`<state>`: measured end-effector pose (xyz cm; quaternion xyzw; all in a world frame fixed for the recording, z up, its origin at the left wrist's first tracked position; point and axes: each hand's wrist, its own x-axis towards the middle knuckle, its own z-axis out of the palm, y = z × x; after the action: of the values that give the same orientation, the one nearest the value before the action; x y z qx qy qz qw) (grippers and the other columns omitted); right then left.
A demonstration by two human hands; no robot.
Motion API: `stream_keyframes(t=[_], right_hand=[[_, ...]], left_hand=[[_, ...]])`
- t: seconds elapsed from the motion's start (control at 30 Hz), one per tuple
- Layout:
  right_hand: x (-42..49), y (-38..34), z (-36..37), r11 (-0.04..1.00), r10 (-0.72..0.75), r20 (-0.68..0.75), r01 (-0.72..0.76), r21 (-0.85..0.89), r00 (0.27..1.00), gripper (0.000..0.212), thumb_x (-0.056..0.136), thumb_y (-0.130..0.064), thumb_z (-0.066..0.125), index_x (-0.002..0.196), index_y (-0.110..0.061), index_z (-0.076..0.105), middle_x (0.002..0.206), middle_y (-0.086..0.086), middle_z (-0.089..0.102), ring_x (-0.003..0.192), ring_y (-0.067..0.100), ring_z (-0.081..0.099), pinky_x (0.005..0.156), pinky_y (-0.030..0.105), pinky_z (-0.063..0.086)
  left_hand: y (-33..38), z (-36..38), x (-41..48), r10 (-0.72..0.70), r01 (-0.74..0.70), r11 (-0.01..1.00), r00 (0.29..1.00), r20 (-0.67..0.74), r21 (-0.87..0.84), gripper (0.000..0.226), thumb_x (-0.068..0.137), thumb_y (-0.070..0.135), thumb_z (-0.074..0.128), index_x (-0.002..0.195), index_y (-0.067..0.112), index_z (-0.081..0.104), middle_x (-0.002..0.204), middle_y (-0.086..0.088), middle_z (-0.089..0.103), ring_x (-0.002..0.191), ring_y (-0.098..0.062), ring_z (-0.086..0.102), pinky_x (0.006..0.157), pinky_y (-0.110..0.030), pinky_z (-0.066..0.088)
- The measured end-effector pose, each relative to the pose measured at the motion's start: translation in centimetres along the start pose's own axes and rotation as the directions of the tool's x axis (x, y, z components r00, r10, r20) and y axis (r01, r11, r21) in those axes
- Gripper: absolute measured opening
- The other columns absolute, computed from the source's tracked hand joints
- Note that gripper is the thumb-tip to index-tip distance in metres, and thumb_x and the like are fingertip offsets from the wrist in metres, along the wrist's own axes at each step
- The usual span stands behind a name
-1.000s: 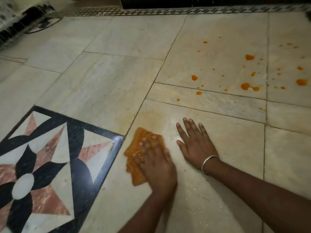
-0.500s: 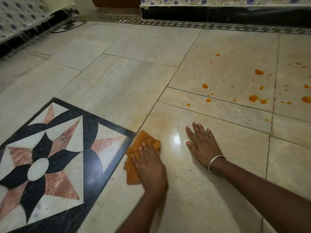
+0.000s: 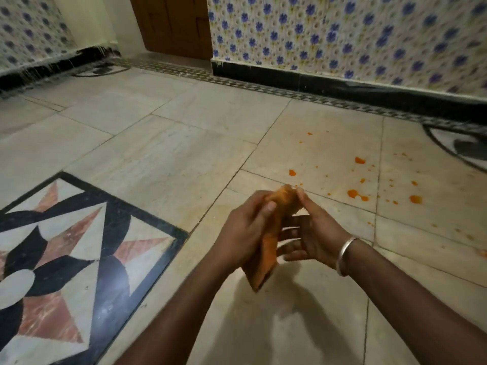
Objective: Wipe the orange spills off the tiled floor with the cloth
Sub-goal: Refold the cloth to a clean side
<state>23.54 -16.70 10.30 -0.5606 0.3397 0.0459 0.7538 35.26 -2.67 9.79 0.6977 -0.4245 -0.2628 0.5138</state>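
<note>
I see the cloth (image 3: 271, 246), orange and bunched into a long fold, held up off the tiled floor (image 3: 158, 164) just below the middle of my view, its shadow on the tile beneath at 6 o'clock. The left hand (image 3: 245, 227) grips it from the 9 o'clock side, thumb curled over the fold. The right hand (image 3: 316, 233) holds it from the 3 o'clock side, thumb pinching the upper end and fingers lying fairly straight behind the cloth; a silver bangle (image 3: 346, 255) sits on that wrist. The orange spills (image 3: 354, 193) lie scattered on the floor from 1 to 3 o'clock of the cloth, none of them touching it. At 8 o'clock is a star inlay (image 3: 66, 241) in black, white and reddish stone. A flowered wall (image 3: 342, 30) and a brown door (image 3: 174, 25) close the room at 12 o'clock.
</note>
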Motion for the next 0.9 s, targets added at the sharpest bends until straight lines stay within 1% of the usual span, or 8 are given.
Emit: stream_keyframes(t=[0.07,0.13,0.33,0.5,0.57,0.67,0.77,0.9], right_hand=[[-0.8,-1.3,-0.1,0.962,-0.086,0.068,0.065,0.265,0.994,0.086,0.087,-0.080,0.039,0.126,-0.008,0.066,0.121,0.020,0.070,0.111,0.036,0.068,0.096,0.051,0.053],[-1.2,-2.2,0.0,0.900,-0.154,-0.005,0.142,0.412,0.988,0.068,0.092,-0.062,0.054,0.130,-0.005,0.063,0.120,0.019,0.070,0.108,0.034,0.068,0.094,0.049,0.054],[-1.6,-3.1,0.6,0.836,-0.250,-0.329,0.374,0.401,0.911,0.021,0.095,-0.027,0.063,0.106,-0.009,0.064,0.093,0.010,0.078,0.092,0.027,0.074,0.081,0.042,0.058],[-1.9,-3.6,0.8,0.809,-0.386,-0.277,0.467,0.357,0.880,0.025,0.098,-0.028,0.057,0.117,-0.014,0.066,0.106,0.006,0.077,0.100,0.024,0.073,0.080,0.040,0.059],[-2.3,-4.0,0.7,0.793,-0.425,-0.218,0.478,0.377,0.878,0.028,0.098,-0.027,0.054,0.120,-0.013,0.066,0.107,0.007,0.076,0.099,0.025,0.074,0.074,0.040,0.061],[-3.0,-4.7,0.3,0.782,-0.439,-0.146,0.457,0.424,0.887,0.030,0.094,-0.026,0.054,0.116,-0.012,0.068,0.103,0.009,0.076,0.094,0.026,0.075,0.071,0.042,0.062],[-3.4,-5.1,0.2,0.784,-0.457,-0.063,0.435,0.444,0.887,0.030,0.087,-0.028,0.056,0.100,-0.014,0.079,0.102,0.009,0.076,0.093,0.027,0.074,0.073,0.043,0.062],[-3.5,-5.1,0.2,0.819,-0.420,0.007,0.376,0.433,0.908,0.031,0.087,-0.029,0.056,0.094,-0.013,0.082,0.105,0.010,0.076,0.098,0.028,0.074,0.076,0.040,0.062]], left_hand=[[0.7,0.8,0.3,0.173,-0.200,0.927,0.979,0.109,0.316,0.031,0.108,0.039,0.046,0.137,0.034,0.058,0.129,0.010,0.063,0.122,-0.007,0.057,0.106,-0.026,0.045],[0.2,1.5,0.1,0.313,-0.341,0.723,0.937,0.156,0.601,0.038,0.104,0.047,0.046,0.139,0.037,0.056,0.138,0.009,0.054,0.131,-0.013,0.043,0.111,-0.032,0.027],[-0.6,1.4,-1.3,0.374,-0.281,0.620,0.927,0.039,0.733,0.036,0.093,0.039,0.073,0.126,0.032,0.063,0.104,0.010,0.066,0.096,-0.016,0.056,0.090,-0.037,0.041],[1.0,2.2,-2.5,0.161,-0.162,0.882,0.986,0.038,0.442,0.031,0.096,0.052,0.064,0.116,0.030,0.070,0.100,0.019,0.068,0.089,-0.005,0.061,0.080,-0.018,0.047],[1.1,2.2,-2.3,0.134,-0.098,0.960,0.983,-0.125,0.264,0.028,0.091,0.055,0.067,0.105,0.031,0.070,0.095,0.019,0.067,0.091,-0.001,0.063,0.077,-0.012,0.048],[0.5,1.0,-1.1,0.008,0.028,0.995,0.930,-0.367,0.092,0.055,0.080,0.065,0.076,0.123,0.041,0.050,0.126,0.020,0.057,0.114,0.003,0.054,0.095,-0.021,0.047],[0.5,-0.4,0.1,-0.137,0.129,0.988,0.985,-0.101,-0.087,0.096,0.065,0.067,0.085,0.141,0.055,0.029,0.139,0.035,0.042,0.129,0.003,0.045,0.107,-0.027,0.038],[0.4,-0.7,0.6,-0.130,0.130,0.933,0.991,0.023,-0.337,0.079,0.069,0.048,0.090,0.137,0.036,0.053,0.132,0.014,0.068,0.122,-0.012,0.066,0.100,-0.034,0.057]])
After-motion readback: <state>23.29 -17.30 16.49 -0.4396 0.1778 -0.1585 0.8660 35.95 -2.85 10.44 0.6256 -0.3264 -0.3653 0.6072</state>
